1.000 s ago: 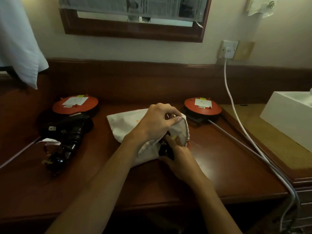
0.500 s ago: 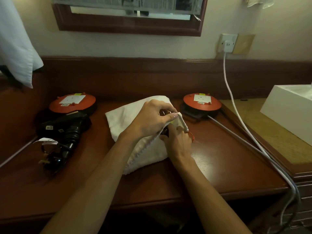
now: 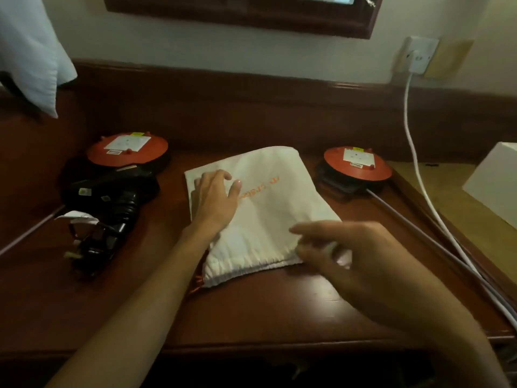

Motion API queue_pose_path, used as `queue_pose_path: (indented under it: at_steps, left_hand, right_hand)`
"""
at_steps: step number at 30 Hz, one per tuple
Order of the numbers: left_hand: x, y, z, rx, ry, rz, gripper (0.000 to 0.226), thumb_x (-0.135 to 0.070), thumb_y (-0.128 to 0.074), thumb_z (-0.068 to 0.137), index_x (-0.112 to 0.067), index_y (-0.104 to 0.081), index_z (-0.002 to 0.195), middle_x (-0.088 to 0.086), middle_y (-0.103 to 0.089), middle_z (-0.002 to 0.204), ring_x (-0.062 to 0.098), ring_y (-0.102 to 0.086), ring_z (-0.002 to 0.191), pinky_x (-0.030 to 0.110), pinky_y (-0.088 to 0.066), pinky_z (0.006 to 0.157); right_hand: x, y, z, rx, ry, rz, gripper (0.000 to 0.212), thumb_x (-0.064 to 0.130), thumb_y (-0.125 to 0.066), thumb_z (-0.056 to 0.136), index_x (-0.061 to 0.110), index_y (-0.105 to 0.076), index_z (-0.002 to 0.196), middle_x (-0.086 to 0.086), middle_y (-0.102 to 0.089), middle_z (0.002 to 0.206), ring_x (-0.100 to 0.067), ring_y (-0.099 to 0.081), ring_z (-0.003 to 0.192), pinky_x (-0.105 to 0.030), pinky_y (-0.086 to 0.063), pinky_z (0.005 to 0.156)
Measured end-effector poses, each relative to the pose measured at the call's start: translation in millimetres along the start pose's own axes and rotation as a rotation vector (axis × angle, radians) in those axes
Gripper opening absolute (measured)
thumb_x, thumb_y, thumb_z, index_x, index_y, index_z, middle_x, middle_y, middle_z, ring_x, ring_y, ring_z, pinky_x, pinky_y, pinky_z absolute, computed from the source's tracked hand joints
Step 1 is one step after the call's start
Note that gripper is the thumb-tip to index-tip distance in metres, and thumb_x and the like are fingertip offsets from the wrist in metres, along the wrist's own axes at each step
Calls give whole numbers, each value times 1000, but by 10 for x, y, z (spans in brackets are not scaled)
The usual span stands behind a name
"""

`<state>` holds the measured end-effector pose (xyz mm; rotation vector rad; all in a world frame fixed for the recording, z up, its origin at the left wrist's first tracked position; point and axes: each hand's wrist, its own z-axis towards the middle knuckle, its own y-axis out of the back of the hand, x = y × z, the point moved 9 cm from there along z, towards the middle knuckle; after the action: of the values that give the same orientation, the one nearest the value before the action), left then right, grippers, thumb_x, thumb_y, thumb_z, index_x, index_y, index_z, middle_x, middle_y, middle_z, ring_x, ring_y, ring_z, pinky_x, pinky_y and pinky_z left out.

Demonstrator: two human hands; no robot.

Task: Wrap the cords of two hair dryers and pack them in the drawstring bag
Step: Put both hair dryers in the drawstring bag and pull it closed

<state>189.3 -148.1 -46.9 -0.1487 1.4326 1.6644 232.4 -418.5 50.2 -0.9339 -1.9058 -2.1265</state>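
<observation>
Head view looks down on a dark wooden counter [image 3: 279,312] with a white drawstring bag [image 3: 274,208] lying flat in the middle, its gathered mouth toward the near edge and orange lettering [image 3: 258,187] across its upper face. An orange drawstring end [image 3: 198,284] pokes out at the bag's near left corner.

The left hand [image 3: 215,200] rests palm down on the bag's far left part, its fingers [image 3: 208,177] straight and slightly spread, gripping nothing. The right hand [image 3: 344,256] is over the bag's near right corner by the gathered mouth; it is blurred, its fingers [image 3: 305,229] curled and reaching left, and they appear to pinch the cloth at that corner, though the blur leaves this uncertain.

Left of the bag, apart from it, 1 black hair dryer [image 3: 112,197] lies on the counter, with its bundled black cord and plug [image 3: 89,245] nearer the viewer. No 2nd dryer is in sight outside the bag.

2 round orange cord reels sit at the far side: 1 behind the hair dryer [image 3: 127,149], the other [image 3: 358,165] to the right of the bag. A grey cable [image 3: 414,228] runs from the right reel toward the near right. A white cable [image 3: 419,175] drops from a wall socket [image 3: 418,56] at the far right. A white box [image 3: 495,183] stands at the right edge, white cloth [image 3: 28,51] hangs at the top left, and a dark wooden frame [image 3: 251,15] sits on the wall.
</observation>
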Motion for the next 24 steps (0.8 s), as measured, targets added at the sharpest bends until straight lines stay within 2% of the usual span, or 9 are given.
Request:
queue_pose_path:
  at_steps: [1,3,6,8,10,14,17,22,24]
  left_hand:
    - [115,-123,-20,38,12,47,43,-50,-47,103,-21,-56,133,6,-52,144,27,-43,134,39,-37,107]
    - [247,-376,-47,186,-4,218,58,-56,-35,104,-19,-43,148,7,-39,159,29,-32,146,46,-24,121]
    - [304,-532,-82,308,-9,322,70,-62,-18,104,-21,-18,161,6,-12,171,27,-3,158,52,8,125]
    - [295,-538,-91,341,-6,362,75,-65,-12,103,-20,-8,163,6,-1,172,26,8,158,53,17,123]
    - [305,-543,-101,361,18,375,75,-64,-13,103,-21,-4,163,5,4,172,25,13,158,53,19,122]
    - [288,-574,-66,361,6,380,74,-63,-17,103,-23,-4,164,3,6,172,23,15,157,52,17,123]
    - [296,-589,-69,360,1,384,74,-65,-18,102,-26,-4,164,2,6,172,22,15,157,53,19,122]
    - [289,-584,-61,358,1,398,74,-67,-17,101,-30,-1,164,1,8,172,25,18,157,53,20,121]
    - [301,-585,-59,356,5,399,74,-67,-17,101,-30,-2,164,1,8,172,25,19,156,52,21,121]
  right_hand:
    - [63,83,162,-95,27,12,34,41,-54,98,43,-59,131,27,-61,108,7,-60,92,-12,-51,70]
    - [119,117,593,-206,87,-34,34,30,-51,103,31,-59,136,13,-65,124,0,-60,102,-17,-52,84]
    - [-23,-152,1417,-164,95,-305,42,19,-49,104,21,-51,146,1,-53,148,-20,-48,134,-36,-39,110]
    - [-223,-398,1846,-98,107,-536,46,14,-49,101,16,-48,147,-5,-48,152,-26,-41,140,-41,-31,117]
    - [-462,-621,2062,-22,101,-743,46,19,-46,102,11,-47,147,-9,-40,157,-31,-30,147,-46,-23,122]
    - [-787,-908,2193,120,-16,-1000,60,32,-30,108,7,-13,159,-14,0,169,-35,7,155,-55,-5,125]
    - [-811,-963,2329,152,-29,-1082,66,39,-29,107,7,-4,159,-17,5,168,-37,10,154,-59,-6,123]
    - [-809,-944,2389,148,-21,-1103,70,44,-32,105,8,-6,159,-17,1,168,-40,6,154,-64,-12,121]
    - [-826,-909,2346,111,0,-1040,67,41,-31,105,9,-7,160,-15,2,169,-37,7,155,-66,-15,119]
